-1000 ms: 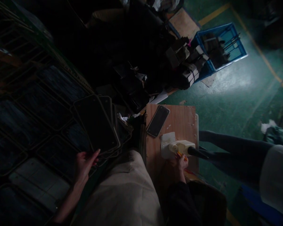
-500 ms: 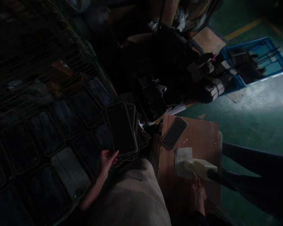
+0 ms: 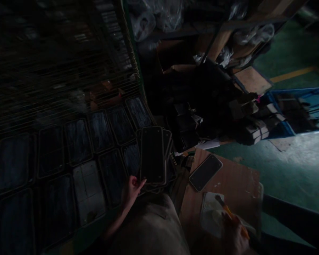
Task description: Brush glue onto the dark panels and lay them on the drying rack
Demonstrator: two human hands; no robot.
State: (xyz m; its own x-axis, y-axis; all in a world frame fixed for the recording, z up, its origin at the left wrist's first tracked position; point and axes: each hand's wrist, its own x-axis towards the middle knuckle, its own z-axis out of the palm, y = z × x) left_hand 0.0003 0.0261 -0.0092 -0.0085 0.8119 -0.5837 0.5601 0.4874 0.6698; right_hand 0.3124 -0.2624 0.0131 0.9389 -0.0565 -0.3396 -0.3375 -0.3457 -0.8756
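My left hand pinches the lower left corner of a dark rectangular panel with rounded corners. That panel lies on top of a fanned stack of similar panels, just beyond my knee. In my right hand is a paintbrush with an orange handle, its dark bristles pointing up and away from me. The brush is above a whitish flat tray on a wooden board; whether it touches the tray I cannot tell. A pale object beside the hand is partly hidden.
Another dark panel lies on the board. Rows of dark panels and one light grey panel spread across the left. A wire mesh side rises behind them. Bundled dark pieces and a blue crate stand at right.
My view has swung, so the scene sits lower and further right. My right hand has raised the brush, its bristles now clearly visible. The left hand stays at the panel's corner.
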